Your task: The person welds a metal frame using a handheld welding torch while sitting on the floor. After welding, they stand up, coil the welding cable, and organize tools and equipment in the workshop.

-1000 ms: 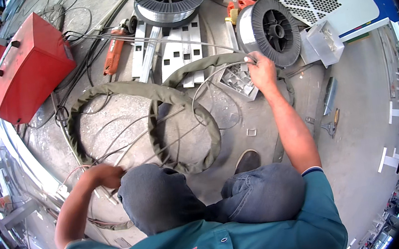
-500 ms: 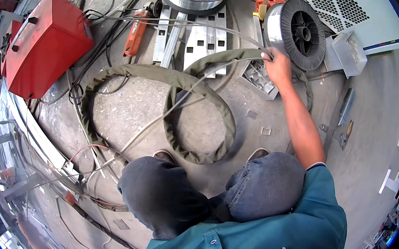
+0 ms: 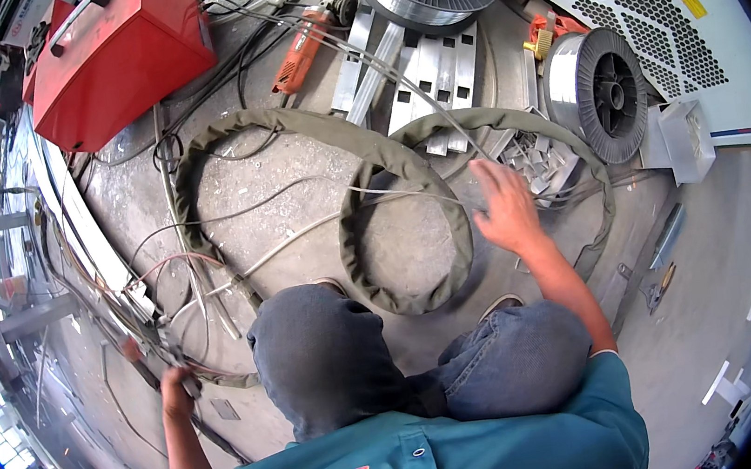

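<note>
My right hand (image 3: 508, 209) is raised over the floor with its fingers apart and holds nothing that I can see. Close to its fingertips runs a thin grey cable (image 3: 303, 181), which crosses the loops of an olive fabric-covered hose (image 3: 413, 300). A thicker grey cable (image 3: 287, 240) lies under it. Over at the left, my left hand (image 3: 176, 390) is closed around a small dark piece at the hose and cable ends; blur hides what kind it is. Beside the right hand is a box of small metal offcuts (image 3: 543, 160).
A red metal box (image 3: 126, 73) stands at the far left, with an orange angle grinder (image 3: 302, 53) right of it. Two wire spools (image 3: 597, 95) and slotted metal bars (image 3: 431, 73) lie at the back. A white perforated cabinet (image 3: 650, 23) stands far right. Pliers (image 3: 659, 289) lie on the floor.
My right hand has let go of the grey cables and come nearer to me. My left hand has moved in from the far left and closed on the dark piece. The view has shifted slightly.
</note>
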`<state>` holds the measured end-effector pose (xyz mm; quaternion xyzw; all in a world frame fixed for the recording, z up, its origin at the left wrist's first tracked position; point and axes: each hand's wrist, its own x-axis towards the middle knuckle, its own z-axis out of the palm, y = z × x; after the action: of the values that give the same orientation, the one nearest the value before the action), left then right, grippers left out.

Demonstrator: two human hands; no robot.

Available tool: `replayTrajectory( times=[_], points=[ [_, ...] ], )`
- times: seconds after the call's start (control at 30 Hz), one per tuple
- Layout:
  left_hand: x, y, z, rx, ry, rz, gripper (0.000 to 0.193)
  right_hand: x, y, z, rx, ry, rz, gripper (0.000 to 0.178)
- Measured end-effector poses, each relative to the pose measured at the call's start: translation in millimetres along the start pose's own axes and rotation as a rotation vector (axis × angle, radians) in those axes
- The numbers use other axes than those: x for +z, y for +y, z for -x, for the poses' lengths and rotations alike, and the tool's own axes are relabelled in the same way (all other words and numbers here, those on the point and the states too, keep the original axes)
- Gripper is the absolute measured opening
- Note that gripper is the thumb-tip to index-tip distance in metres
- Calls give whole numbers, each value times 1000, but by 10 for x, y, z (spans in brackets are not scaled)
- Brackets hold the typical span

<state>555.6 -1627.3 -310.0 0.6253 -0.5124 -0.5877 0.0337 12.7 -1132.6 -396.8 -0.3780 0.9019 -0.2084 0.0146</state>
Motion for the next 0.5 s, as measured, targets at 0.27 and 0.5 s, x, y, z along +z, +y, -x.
replayTrajectory(
  times=[0.27,0.5],
  points=[
    [-112,-1400,1682,-429,99,-45,15,688,-239,726,-607,-742,-206,35],
    [522,-2165,2327,-908,260,-27,15,666,-288,1281,-369,-1297,52,31]
  ],
)
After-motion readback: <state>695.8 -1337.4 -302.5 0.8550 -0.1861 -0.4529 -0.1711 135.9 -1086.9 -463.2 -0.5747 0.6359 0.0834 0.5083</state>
